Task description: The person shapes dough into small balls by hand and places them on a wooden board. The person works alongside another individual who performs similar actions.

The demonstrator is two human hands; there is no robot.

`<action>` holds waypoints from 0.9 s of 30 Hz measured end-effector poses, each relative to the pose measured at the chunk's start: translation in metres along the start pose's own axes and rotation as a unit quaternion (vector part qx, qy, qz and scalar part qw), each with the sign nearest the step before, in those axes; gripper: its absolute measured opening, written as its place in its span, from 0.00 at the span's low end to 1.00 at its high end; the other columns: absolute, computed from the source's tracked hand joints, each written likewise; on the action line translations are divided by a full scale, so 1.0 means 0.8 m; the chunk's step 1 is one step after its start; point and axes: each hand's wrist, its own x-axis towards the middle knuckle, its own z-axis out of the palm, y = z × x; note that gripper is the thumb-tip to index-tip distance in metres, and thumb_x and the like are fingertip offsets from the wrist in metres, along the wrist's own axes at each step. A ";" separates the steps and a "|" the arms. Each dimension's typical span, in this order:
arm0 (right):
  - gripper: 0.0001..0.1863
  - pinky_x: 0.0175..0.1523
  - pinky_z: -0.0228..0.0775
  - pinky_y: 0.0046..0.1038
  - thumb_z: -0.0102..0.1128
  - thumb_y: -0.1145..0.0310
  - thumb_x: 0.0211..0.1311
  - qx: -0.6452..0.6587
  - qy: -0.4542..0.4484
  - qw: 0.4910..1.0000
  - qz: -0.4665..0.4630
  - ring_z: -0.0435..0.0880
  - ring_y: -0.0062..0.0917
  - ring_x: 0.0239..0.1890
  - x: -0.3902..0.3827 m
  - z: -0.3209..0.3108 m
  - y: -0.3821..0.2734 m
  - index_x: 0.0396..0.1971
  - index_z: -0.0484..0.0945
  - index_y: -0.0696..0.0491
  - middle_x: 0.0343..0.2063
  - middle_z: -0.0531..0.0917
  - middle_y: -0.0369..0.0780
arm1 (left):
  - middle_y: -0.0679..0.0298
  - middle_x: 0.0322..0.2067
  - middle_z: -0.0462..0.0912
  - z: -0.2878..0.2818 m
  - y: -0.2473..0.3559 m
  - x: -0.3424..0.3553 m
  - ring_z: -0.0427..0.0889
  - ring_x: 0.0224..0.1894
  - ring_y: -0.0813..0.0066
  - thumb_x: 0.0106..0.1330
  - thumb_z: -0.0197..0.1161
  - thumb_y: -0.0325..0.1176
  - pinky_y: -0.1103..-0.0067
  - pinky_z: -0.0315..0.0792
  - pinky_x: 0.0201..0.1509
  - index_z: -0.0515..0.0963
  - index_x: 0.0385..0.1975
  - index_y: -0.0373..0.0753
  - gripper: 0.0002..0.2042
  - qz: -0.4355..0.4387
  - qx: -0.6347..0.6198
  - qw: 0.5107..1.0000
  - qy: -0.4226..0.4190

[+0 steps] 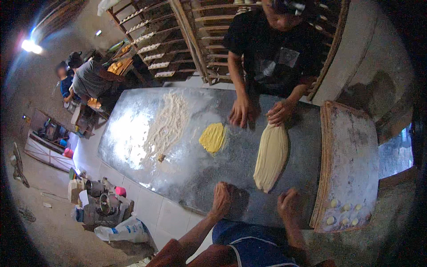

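A long pale strip of dough (270,155) lies on the dark metal tabletop (195,171). Its far end is under the hand (281,111) of a co-worker standing opposite, whose other hand (241,111) touches the table. My left hand (222,198) is curled closed by the near edge, left of the dough's lower end, with nothing seen in it. Closed like a fist, my right hand (289,204) sits just right of that end, apart from the dough. A flat yellow mass, maybe margarine (212,137), is left of the dough strip.
Flour (167,122) is spread over the table's left half. Stacked trays (351,155) with several small dough pieces (344,212) stand at the right. Wooden racks (191,40) rise behind. At the lower left are a machine (106,202) and a white sack (124,231). Two people work far left.
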 end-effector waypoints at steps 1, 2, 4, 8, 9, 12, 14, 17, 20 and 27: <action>0.11 0.47 0.73 0.47 0.56 0.67 0.70 0.045 -0.045 0.998 0.013 0.82 0.45 0.39 -0.001 0.011 0.014 0.43 0.76 0.60 0.36 0.81 0.52 | 0.45 0.46 0.76 -0.022 0.022 0.018 0.74 0.51 0.44 0.58 0.63 0.30 0.58 0.70 0.53 0.76 0.45 0.35 0.15 0.021 0.029 0.995 -0.090; 0.09 0.46 0.73 0.47 0.55 0.67 0.70 0.158 -0.195 0.966 0.055 0.82 0.45 0.38 -0.023 0.003 0.041 0.38 0.78 0.58 0.34 0.82 0.51 | 0.46 0.48 0.76 -0.038 0.034 0.033 0.74 0.52 0.44 0.57 0.64 0.30 0.58 0.70 0.54 0.77 0.44 0.36 0.15 0.045 0.060 0.980 -0.185; 0.08 0.42 0.73 0.47 0.57 0.67 0.68 0.190 -0.189 0.961 0.064 0.80 0.42 0.34 -0.065 -0.023 0.056 0.34 0.81 0.55 0.31 0.79 0.47 | 0.48 0.50 0.79 -0.043 -0.031 0.007 0.75 0.53 0.44 0.55 0.67 0.33 0.56 0.70 0.57 0.80 0.44 0.37 0.17 0.127 0.092 0.985 -0.065; 0.11 0.50 0.72 0.45 0.58 0.65 0.63 -0.018 -0.173 0.985 0.013 0.80 0.43 0.44 -0.001 -0.075 0.000 0.37 0.84 0.54 0.37 0.82 0.48 | 0.53 0.37 0.82 -0.094 0.054 0.041 0.81 0.46 0.50 0.47 0.73 0.23 0.61 0.75 0.54 0.80 0.39 0.38 0.17 0.156 -0.021 0.954 -0.257; 0.11 0.55 0.70 0.43 0.57 0.66 0.62 -0.025 -0.154 0.988 -0.019 0.77 0.43 0.50 -0.009 -0.077 -0.014 0.40 0.84 0.54 0.43 0.80 0.48 | 0.55 0.36 0.82 -0.099 0.081 0.047 0.81 0.46 0.51 0.49 0.71 0.22 0.59 0.76 0.52 0.80 0.36 0.38 0.13 0.152 -0.007 0.949 -0.276; 0.13 0.61 0.67 0.42 0.58 0.68 0.63 -0.004 -0.045 0.999 0.006 0.73 0.44 0.57 -0.042 -0.091 -0.009 0.45 0.82 0.54 0.54 0.75 0.50 | 0.55 0.41 0.81 -0.062 0.214 0.105 0.80 0.48 0.51 0.52 0.69 0.21 0.62 0.75 0.54 0.80 0.39 0.40 0.14 0.309 -0.066 0.928 -0.198; 0.15 0.61 0.67 0.42 0.62 0.68 0.61 0.065 0.040 0.994 0.073 0.75 0.44 0.56 -0.049 -0.142 -0.001 0.47 0.80 0.55 0.54 0.76 0.51 | 0.55 0.43 0.81 -0.035 0.348 0.135 0.80 0.49 0.52 0.53 0.69 0.20 0.63 0.74 0.56 0.79 0.45 0.40 0.17 0.398 -0.079 0.898 -0.168; 0.19 0.62 0.67 0.42 0.67 0.70 0.59 0.172 0.154 0.962 0.144 0.77 0.43 0.54 -0.048 -0.261 0.026 0.50 0.77 0.56 0.54 0.76 0.51 | 0.54 0.46 0.80 0.038 0.528 0.153 0.80 0.51 0.53 0.54 0.67 0.18 0.64 0.74 0.57 0.77 0.53 0.38 0.23 0.435 -0.209 0.854 -0.194; 0.25 0.58 0.73 0.38 0.73 0.75 0.56 0.118 0.302 0.925 0.199 0.80 0.38 0.52 -0.069 -0.425 0.087 0.53 0.74 0.58 0.48 0.81 0.47 | 0.53 0.48 0.80 0.117 0.692 0.138 0.80 0.53 0.56 0.54 0.67 0.16 0.65 0.74 0.57 0.73 0.60 0.37 0.29 0.469 -0.362 0.766 -0.247; 0.47 0.55 0.76 0.41 0.77 0.66 0.55 -0.062 0.520 0.823 0.222 0.85 0.37 0.45 -0.111 -0.490 0.224 0.69 0.54 0.57 0.44 0.85 0.45 | 0.50 0.52 0.79 0.401 0.782 0.111 0.80 0.53 0.52 0.53 0.69 0.21 0.65 0.75 0.57 0.64 0.66 0.36 0.37 0.529 -0.148 0.736 -0.396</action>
